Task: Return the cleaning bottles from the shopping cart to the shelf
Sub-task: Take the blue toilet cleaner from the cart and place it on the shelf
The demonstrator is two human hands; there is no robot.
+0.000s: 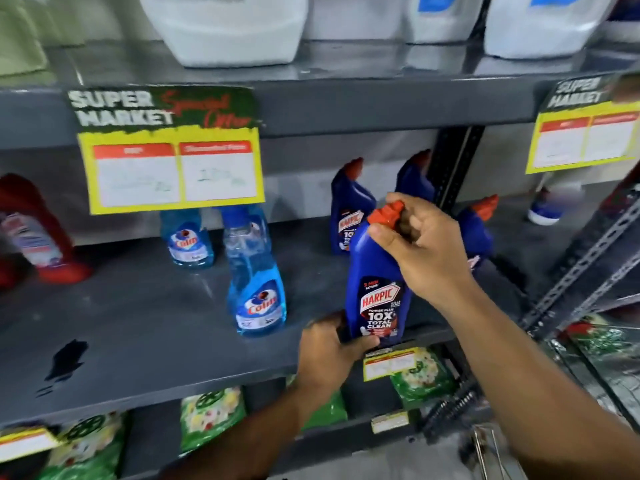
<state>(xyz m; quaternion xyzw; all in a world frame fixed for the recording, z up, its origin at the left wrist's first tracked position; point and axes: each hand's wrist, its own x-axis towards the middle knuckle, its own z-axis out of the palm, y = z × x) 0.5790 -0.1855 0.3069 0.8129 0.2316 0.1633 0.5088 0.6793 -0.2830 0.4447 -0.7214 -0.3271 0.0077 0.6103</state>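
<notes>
Lowest in view, at the right edge: metal wire of the shopping cart (485,445), blurred. Below the grey shelf (138,323), green packets (211,417) sit on a lower level, with a small yellow price tag (389,365) on the shelf lip.

Left hand (329,351) at the shelf's front edge, fingers wrapped round the base of a blue Harpic bottle (377,289). Right hand (419,247) above, fingers closed on the bottle's neck just under the red cap (386,211). Bottle upright, label facing out, base at or just on the front edge of the shelf; exact contact with the shelf hidden by the left hand.

Just left of it, a Colin spray bottle (256,289) stands upright, blue liquid. A second Colin bottle (188,242) further back. Behind the held bottle, more Harpic bottles (348,209) near the back, partly hidden by the right hand. Far left, a red bottle (34,233), blurred.

Hanging from the shelf above: a yellow "Super Market" offer card (169,150); another card (585,126) at right. Top shelf: large white jugs (225,29).
</notes>
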